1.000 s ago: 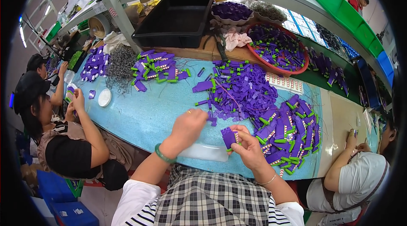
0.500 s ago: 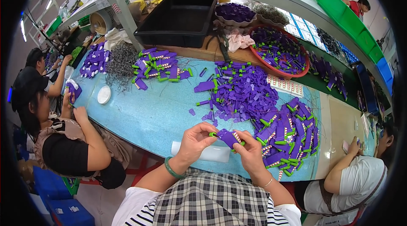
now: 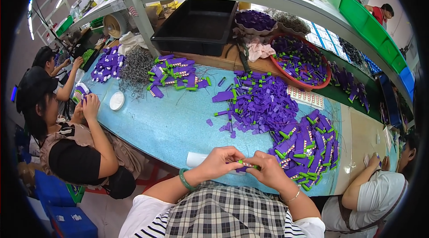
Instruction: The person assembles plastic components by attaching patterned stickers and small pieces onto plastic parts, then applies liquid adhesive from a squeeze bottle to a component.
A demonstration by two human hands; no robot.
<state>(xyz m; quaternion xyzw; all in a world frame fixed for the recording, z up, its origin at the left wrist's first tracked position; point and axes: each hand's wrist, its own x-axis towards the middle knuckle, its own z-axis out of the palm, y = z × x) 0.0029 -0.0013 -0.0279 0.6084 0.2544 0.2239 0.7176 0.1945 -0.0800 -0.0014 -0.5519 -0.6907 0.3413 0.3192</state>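
Close in front of my body, my left hand [image 3: 220, 161] and my right hand [image 3: 269, 172] meet on a small purple plastic piece [image 3: 244, 165] with green ends and a striped strip. Fingertips of both hands pinch it and cover most of it. Just right of my right hand lies a heap of purple-and-green pieces with striped strips [image 3: 308, 142]. Beyond my hands spreads a pile of loose purple parts [image 3: 263, 101]. Under my hands, partly hidden, a white sheet or tray [image 3: 195, 159] lies at the table's near edge.
On the blue table [image 3: 174, 122] stand a white round lid [image 3: 117, 101], a tangle of metal wire parts [image 3: 136, 69] and another purple-green pile [image 3: 178, 73]. Behind are a black tub [image 3: 192, 25], pliers [image 3: 243, 57] and a red basket [image 3: 300, 61]. People sit at left and right.
Both hands have come lower and nearer my body with the piece, which is now turned edge-on and more covered. The view has shifted slightly. The person at left has raised another hand to their work.
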